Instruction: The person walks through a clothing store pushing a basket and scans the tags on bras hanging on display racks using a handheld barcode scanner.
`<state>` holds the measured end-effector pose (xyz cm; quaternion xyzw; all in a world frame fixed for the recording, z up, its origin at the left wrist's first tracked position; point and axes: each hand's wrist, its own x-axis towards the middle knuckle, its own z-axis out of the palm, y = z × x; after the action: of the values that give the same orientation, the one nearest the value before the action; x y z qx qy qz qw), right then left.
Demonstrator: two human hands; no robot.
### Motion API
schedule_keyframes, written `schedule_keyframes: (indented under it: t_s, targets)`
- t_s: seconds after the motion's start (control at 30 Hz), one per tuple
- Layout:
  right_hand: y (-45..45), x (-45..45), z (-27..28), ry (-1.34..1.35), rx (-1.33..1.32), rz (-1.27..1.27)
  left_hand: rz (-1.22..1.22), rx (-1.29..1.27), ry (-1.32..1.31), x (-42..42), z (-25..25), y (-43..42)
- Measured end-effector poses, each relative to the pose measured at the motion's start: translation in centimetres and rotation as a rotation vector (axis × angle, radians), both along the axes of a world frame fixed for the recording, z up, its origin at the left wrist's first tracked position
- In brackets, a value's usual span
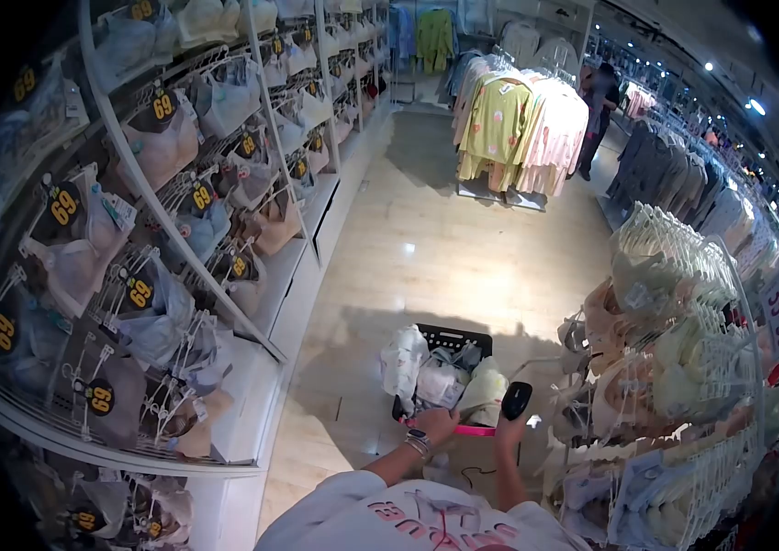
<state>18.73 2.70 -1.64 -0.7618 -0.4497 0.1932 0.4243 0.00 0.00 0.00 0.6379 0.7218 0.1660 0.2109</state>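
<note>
In front of me is a black basket (483, 342) with a pink near edge, filled with pale folded garments (442, 381) and a white bundle (402, 361) at its left side. My left hand (435, 424), with a watch and bracelet at the wrist, is closed at the basket's near left edge; its fingertips are partly hidden. A smooth black oval handheld device (517, 400) stands up from my right hand (509, 432), which is closed around its lower end beside the basket's right corner. A thin dark cord (479, 472) hangs below, between my arms.
On the left, wall racks hold bras (155, 147) with black "69" tags. Close on the right stands a rack of hanging bras (683, 285). Ahead, a rack of pajamas (504, 119) stands on the wooden floor (426, 220); a person (599, 115) is behind it.
</note>
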Motion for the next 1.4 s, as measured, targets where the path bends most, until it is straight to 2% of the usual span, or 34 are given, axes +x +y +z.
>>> schedule_keyframes:
  t_s: [0.07,0.1,0.2,0.3,0.33,0.43,0.7,0.83,0.87,0.97,1.3,1.4]
  targets:
    - [-0.4,0.6,2.7,-0.082,0.018,0.056,-0.012,0.014,-0.037,1.5,1.3,-0.9]
    - [-0.9,-4.0,1.2,-0.045,-0.003,0.103,-0.006,0.008,0.035,-2.6,0.7,-1.6]
    - [0.2,-2.8,1.9,-0.163,-0.065,0.198,-0.002,-0.004,-0.008,-0.9,1.1,-1.0]
    - [0.9,-2.7,1.4,-0.092,0.007,0.16,0.015,-0.055,-0.03,-0.8,1.6,-0.3]
    - [1.4,-2.6,2.3,-0.086,-0.069,0.175,-0.013,-0.077,-0.011,-0.8,1.8,0.2]
    - [2.8,-2.5,1.6,-0.176,-0.083,0.265,0.012,0.018,0.046,-0.8,0.2,1.5]
    - [6.5,-3.1,2.0,-0.183,-0.09,0.345,0.096,0.041,0.106,-1.0,-0.7,4.8]
    - [9.9,-3.6,2.1,-0.198,0.025,0.388,0.094,-0.008,0.098,-1.3,0.4,7.9]
    - [10.5,-3.5,2.5,-0.227,-0.038,0.382,0.106,0.009,0.1,-1.1,0.0,8.6]
    - [12.5,-3.0,1.9,-0.231,-0.007,0.4,0.156,0.061,0.095,-0.8,-0.8,10.3]
    - [20.9,-4.1,1.5,-0.332,-0.017,0.423,0.168,0.017,0.054,-1.8,1.0,17.4]
    - [24.2,-4.6,0.6,-0.257,-0.051,0.432,0.149,0.028,-0.006,-2.5,2.5,19.7]
